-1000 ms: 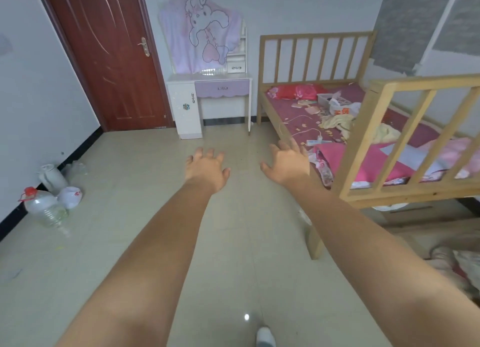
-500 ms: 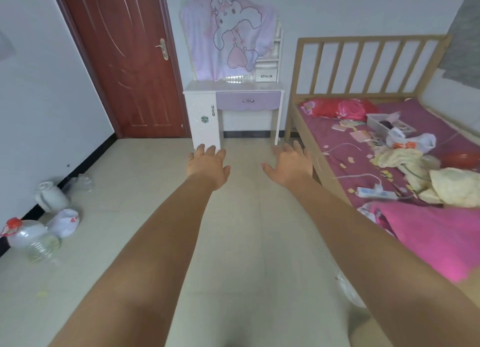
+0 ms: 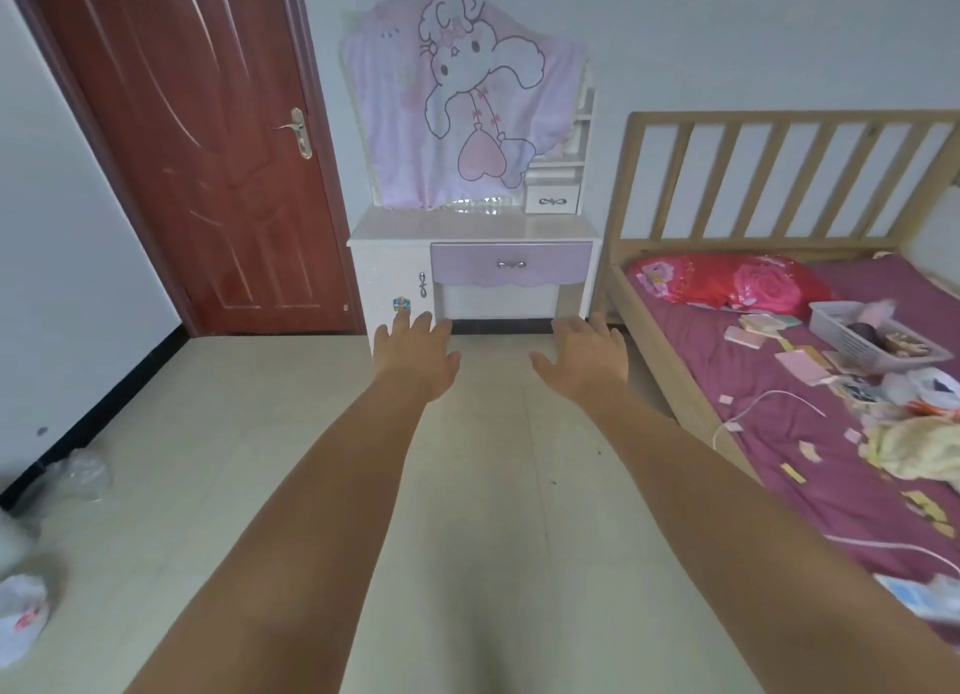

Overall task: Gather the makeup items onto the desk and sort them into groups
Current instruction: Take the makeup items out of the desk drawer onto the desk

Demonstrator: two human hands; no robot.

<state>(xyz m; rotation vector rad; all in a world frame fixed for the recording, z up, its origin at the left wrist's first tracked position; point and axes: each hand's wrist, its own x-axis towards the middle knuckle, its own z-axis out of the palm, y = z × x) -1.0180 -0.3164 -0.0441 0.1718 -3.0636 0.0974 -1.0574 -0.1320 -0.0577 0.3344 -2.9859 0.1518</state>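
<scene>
White dressing desk (image 3: 470, 225) now nearer, centred ahead versus a second ago; bed footboard gone from view. I read this as approach walk, gathering not begun. My left hand (image 3: 413, 358) and right hand (image 3: 584, 358) spread, holding nothing. Makeup items (image 3: 758, 329) scattered on bed (image 3: 779, 397) right of desk, beside white basket (image 3: 867, 340).

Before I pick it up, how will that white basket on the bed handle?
The white basket looks like thin slotted plastic, so probably light and fairly stiff, though its walls may flex under a one-sided grip. It sits on the soft purple bedsheet with loose items inside, so it could tip and spill if lifted by one edge; both hands seem safer.
</scene>
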